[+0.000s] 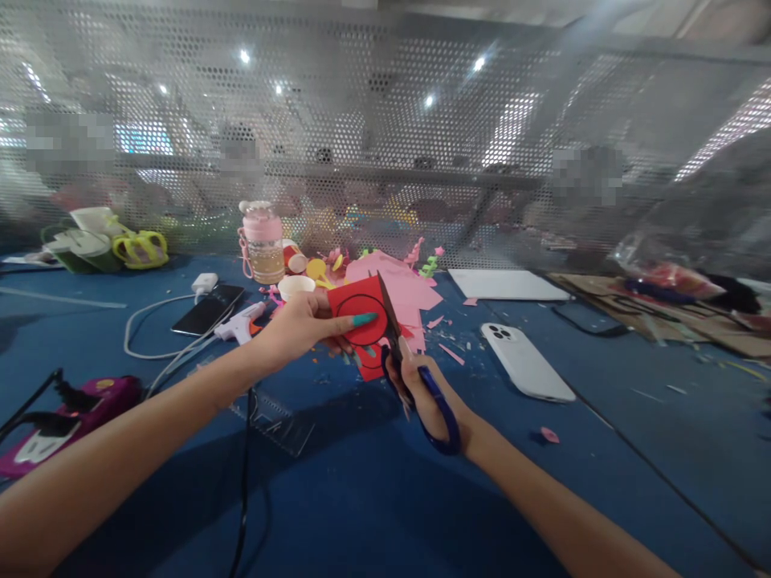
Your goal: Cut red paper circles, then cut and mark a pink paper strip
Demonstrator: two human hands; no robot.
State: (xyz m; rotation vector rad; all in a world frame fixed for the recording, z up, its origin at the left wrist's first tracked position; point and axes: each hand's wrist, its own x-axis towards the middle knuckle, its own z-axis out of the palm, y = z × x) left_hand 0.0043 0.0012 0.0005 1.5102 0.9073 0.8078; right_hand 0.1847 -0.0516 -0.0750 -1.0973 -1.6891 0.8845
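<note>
1. My hands are both full: the left hand (307, 321) pinches the red paper (361, 301), thumb on top and fingers beneath, and the right hand (430, 393) is closed round the handles of the scissors (394, 335).
2. The paper is up off the worktop (373, 506), above its middle, with the scissors at its right side; I can't tell how far the blades are parted.
3. Done: a dark circle is drawn on the red. Left, as I judge it: trimming to that line, since red corners remain outside it.
4. A lower red piece (370, 368) carries a curved line too; whether it joins the upper one, I can't tell.
5. The red looks matt and stiff, flat in my grip; the blades are dark metal, the handles smooth blue loops.
6. Toward the far edge lie angular pink sheets (397, 281), thin slivers scattered nearby, beside a round, clear-walled bottle (262, 245).
7. Toward the right edge rests a glossy, round-cornered white phone (527, 363).
</note>
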